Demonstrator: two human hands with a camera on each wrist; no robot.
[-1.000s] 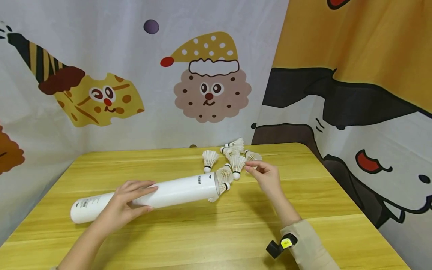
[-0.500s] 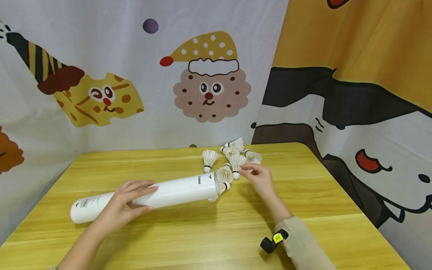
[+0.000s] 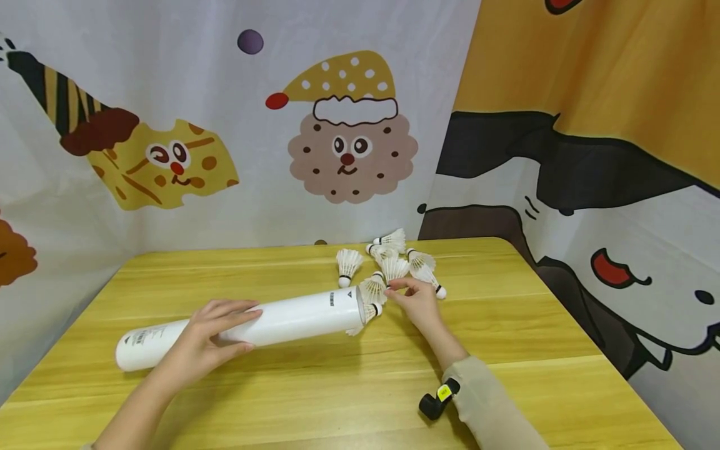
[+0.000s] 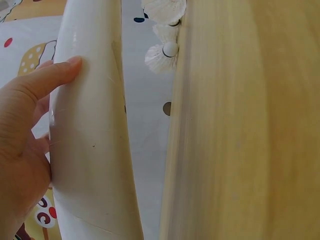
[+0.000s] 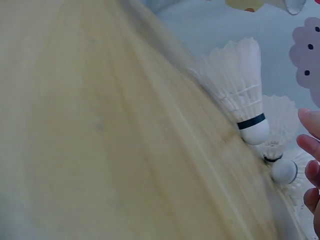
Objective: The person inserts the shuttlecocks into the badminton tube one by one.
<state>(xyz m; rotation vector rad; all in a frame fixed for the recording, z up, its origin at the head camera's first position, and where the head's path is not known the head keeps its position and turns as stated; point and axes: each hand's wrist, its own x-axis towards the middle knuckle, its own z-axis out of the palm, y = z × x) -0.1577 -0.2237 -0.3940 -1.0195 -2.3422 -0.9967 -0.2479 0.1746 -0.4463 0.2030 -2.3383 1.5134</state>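
Note:
My left hand [image 3: 205, 334] grips a white shuttlecock tube [image 3: 306, 317] around its middle; in the left wrist view, one fingertip lies on the tube [image 4: 95, 130]. The tube lies slanted, its mouth to the right. A shuttlecock [image 3: 372, 312] sticks partly out of that mouth, cork outward. My right hand [image 3: 417, 304] has its thumb and fingertips pinching a white shuttlecock [image 3: 395, 267] at its cork, which they mostly hide. Another shuttlecock [image 3: 372, 287] lies beside it, against the tube's rim. In the right wrist view, only fingertips [image 5: 311, 146] show, at the right edge.
Loose shuttlecocks surround the right hand: one [image 3: 349, 264] stands apart at left, another [image 3: 427, 277] lies right, and several more sit behind. All are on the yellow wood-grain table [image 3: 315, 400]. A printed cartoon curtain [image 3: 225, 94] hangs behind its far edge.
My right hand has moved left and slightly down, its fingertips now at a shuttlecock's cork. The shuttlecock on the right, hidden by the hand before, has come into sight. The left hand and tube hold still.

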